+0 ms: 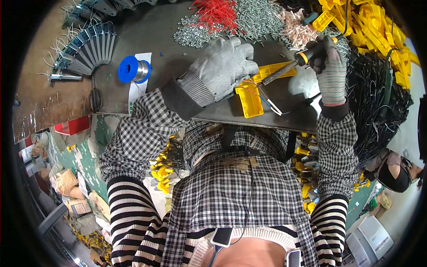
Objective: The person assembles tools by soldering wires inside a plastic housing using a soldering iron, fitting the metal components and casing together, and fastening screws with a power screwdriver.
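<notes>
My left hand point(227, 66), in a grey glove, is closed at the near side of a yellow plastic housing point(250, 103); its fingertips are partly hidden. Thin red, blue and white-ended wires point(269, 101) come out of the housing. In a striped, dark-fingered glove, my right hand point(330, 66) grips the black and orange handle of a soldering iron point(281, 72). The iron's metal shaft points left and down across the housing, close to my left fingers. Whether its tip touches anything I cannot tell.
Left of my hands stands a blue spool of solder wire point(129, 70). Fanned metal parts with wires point(91, 49) lie farther left. Screws point(258, 20), red pieces point(215, 13) and yellow housings point(378, 26) are heaped at the back. Black cables point(376, 102) crowd the right; another person point(393, 171) is beyond.
</notes>
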Demonstrator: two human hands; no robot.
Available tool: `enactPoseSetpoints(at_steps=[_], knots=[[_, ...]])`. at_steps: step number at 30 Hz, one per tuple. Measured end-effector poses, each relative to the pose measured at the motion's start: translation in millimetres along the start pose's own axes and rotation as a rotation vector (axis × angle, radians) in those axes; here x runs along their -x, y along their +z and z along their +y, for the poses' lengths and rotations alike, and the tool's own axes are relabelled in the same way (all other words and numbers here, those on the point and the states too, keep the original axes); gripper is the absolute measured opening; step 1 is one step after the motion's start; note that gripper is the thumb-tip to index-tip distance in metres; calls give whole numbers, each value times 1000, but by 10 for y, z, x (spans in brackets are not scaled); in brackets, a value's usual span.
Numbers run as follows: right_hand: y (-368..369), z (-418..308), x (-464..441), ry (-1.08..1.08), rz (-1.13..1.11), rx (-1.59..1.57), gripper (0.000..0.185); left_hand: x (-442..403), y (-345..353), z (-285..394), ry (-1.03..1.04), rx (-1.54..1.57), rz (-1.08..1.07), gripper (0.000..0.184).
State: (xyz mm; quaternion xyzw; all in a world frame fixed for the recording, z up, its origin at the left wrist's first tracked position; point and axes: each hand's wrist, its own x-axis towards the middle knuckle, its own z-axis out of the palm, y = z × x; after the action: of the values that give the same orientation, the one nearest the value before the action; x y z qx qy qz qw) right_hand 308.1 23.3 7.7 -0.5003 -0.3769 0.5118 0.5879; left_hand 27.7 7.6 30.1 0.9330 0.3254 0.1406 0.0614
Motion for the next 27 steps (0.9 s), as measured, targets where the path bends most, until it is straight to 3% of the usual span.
enactPoseSetpoints(at_steps=[9,12,21,27], knots=[[-17,57,-56,29,9,33,23,27,-46,-22,27,33,98,13],[1,10,-32,37,36,34,24,63,-164,32,32,150,44,14],[90,12,16,191,57,-37,28,126,-89,80,41,163,68,14],[139,38,28,178,93,-22,26,117,-57,92,13,155,22,15]])
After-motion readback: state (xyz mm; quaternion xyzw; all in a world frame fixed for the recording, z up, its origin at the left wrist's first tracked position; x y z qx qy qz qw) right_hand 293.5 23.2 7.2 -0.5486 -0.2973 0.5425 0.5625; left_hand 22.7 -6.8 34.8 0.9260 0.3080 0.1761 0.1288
